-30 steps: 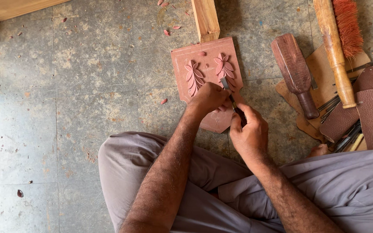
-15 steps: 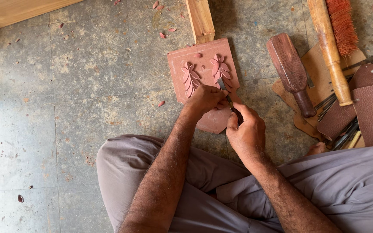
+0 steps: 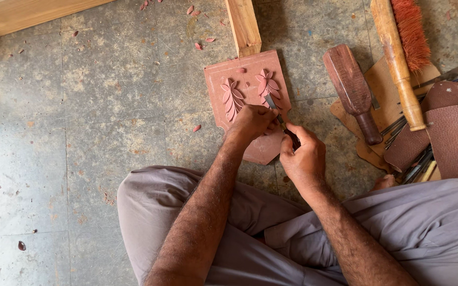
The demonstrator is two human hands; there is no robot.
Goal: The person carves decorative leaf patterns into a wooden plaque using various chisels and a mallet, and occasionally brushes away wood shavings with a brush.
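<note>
A reddish wooden panel (image 3: 239, 74) with two carved leaf sprigs lies on the stone floor in front of my crossed legs. My right hand (image 3: 304, 154) grips a thin carving chisel (image 3: 276, 114), its blade tip on the right leaf sprig (image 3: 267, 85). My left hand (image 3: 250, 123) rests on the panel's middle, fingers curled against the chisel's shaft just behind the blade. The lower part of the panel is hidden under both hands.
A pale wooden beam (image 3: 243, 24) butts against the panel's far edge. To the right lie a dark wooden mallet (image 3: 352, 90), a brush with orange bristles (image 3: 401, 58), leather pieces (image 3: 454, 137) and several metal tools (image 3: 414, 164). Red wood chips (image 3: 197, 46) dot the floor.
The view has shifted slightly, so everything sits a little lower in the frame. Both hands stay on the chisel at the right leaf sprig, with only small movement.
</note>
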